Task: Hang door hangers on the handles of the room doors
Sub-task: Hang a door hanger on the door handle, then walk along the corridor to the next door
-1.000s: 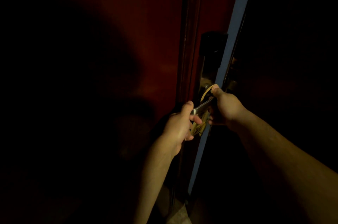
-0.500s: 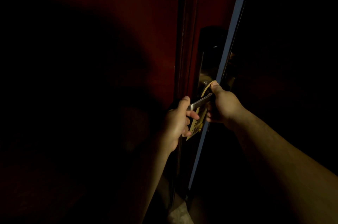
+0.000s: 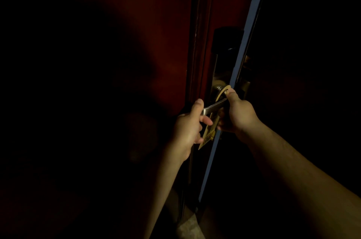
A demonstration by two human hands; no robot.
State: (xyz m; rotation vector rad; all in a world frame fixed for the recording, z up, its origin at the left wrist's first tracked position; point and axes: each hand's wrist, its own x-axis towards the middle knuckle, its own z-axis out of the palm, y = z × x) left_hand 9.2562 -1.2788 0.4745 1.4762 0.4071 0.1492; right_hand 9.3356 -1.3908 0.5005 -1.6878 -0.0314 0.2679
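In dim light a metal lever handle point(image 3: 214, 106) sticks out from a lock plate point(image 3: 220, 67) on a dark red door. A yellowish card door hanger point(image 3: 209, 133) has its loop around the handle near the base. My right hand point(image 3: 237, 115) pinches the top of the loop with thumb and fingers. My left hand point(image 3: 188, 127) grips the free end of the handle, its thumb on top and fingers in front of the hanger's lower part.
The door's pale blue edge point(image 3: 246, 47) runs diagonally up to the right, with a dark opening beyond it. The dark door frame point(image 3: 201, 43) stands just left of the lock. A patch of light floor point(image 3: 190, 225) shows at the bottom.
The hanger's loop has slid further along the handle toward the lock plate. Both hands stay at the handle and have barely shifted.
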